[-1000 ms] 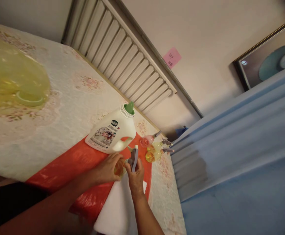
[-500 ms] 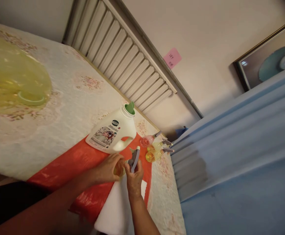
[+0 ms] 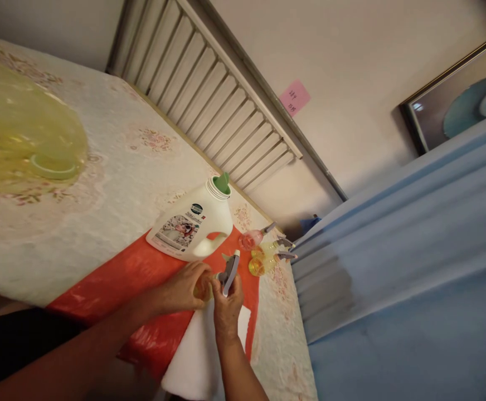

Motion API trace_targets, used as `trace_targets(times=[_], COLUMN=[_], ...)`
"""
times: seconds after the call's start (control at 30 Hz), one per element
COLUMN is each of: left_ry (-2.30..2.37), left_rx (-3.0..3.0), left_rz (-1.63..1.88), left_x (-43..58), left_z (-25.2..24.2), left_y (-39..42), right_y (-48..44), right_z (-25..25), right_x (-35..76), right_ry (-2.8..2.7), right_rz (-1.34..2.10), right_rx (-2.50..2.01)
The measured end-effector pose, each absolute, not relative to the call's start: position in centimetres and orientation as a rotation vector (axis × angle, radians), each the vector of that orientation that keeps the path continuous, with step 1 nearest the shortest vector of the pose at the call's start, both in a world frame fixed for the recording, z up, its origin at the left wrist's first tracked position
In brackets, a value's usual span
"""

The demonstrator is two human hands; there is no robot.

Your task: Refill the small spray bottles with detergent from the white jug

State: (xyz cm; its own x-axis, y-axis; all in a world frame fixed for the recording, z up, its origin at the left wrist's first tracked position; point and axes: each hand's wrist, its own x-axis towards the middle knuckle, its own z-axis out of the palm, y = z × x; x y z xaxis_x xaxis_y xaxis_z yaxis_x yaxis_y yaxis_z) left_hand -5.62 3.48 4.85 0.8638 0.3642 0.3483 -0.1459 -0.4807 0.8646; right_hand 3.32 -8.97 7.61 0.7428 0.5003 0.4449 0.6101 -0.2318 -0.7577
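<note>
My left hand (image 3: 188,287) is wrapped round a small clear spray bottle (image 3: 202,288) with orange liquid. My right hand (image 3: 228,303) grips the grey spray head (image 3: 229,274) at the neck of that bottle. Just beyond my hands stands a large white jug (image 3: 197,228) with a printed label and a green spout in its open neck. Under them lie a red plastic sheet (image 3: 134,278) and a white cloth (image 3: 197,351). Right of the jug are a pink spray bottle (image 3: 251,239) and two yellow spray bottles (image 3: 257,265).
A yellow translucent bag (image 3: 25,122) with a pale ring lies at the left on the floral tablecloth (image 3: 117,184). Behind the table's far edge is a white radiator (image 3: 226,94). A blue curtain (image 3: 393,250) hangs at the right, below a framed picture (image 3: 469,100).
My right hand has shifted very slightly at the spray head. Everything else looks unchanged.
</note>
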Motion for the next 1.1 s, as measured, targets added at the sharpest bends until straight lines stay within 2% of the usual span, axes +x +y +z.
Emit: trace_targets(times=[0.13,0.37,0.6,0.83,1.1], left_ry=[0.274,0.071,0.236,0.113,0.236], left_rx=[2.061,1.801,2.047,1.935,2.083], left_rz=[0.656,0.292,0.635,0.412,0.642], left_x=[-5.3,-7.0,-5.5,-5.9,-5.1], left_z=[4.5,7.0,5.1,5.2,4.1], left_y=[2.9,4.5,3.1,3.8,2.7], right_y=[-8.9,-9.1,-9.0,-9.1,-8.8], right_z=[7.5,8.1,7.8,8.0,7.8], right_x=[3.2,3.0,2.8,2.8,2.3], right_ry=[-0.825,-0.850,-0.810,-0.844,-0.821], right_rz=[-0.131,-0.089,-0.101,-0.123,-0.121], right_rx=[-1.873,-1.882,-1.874,-1.903,-1.848])
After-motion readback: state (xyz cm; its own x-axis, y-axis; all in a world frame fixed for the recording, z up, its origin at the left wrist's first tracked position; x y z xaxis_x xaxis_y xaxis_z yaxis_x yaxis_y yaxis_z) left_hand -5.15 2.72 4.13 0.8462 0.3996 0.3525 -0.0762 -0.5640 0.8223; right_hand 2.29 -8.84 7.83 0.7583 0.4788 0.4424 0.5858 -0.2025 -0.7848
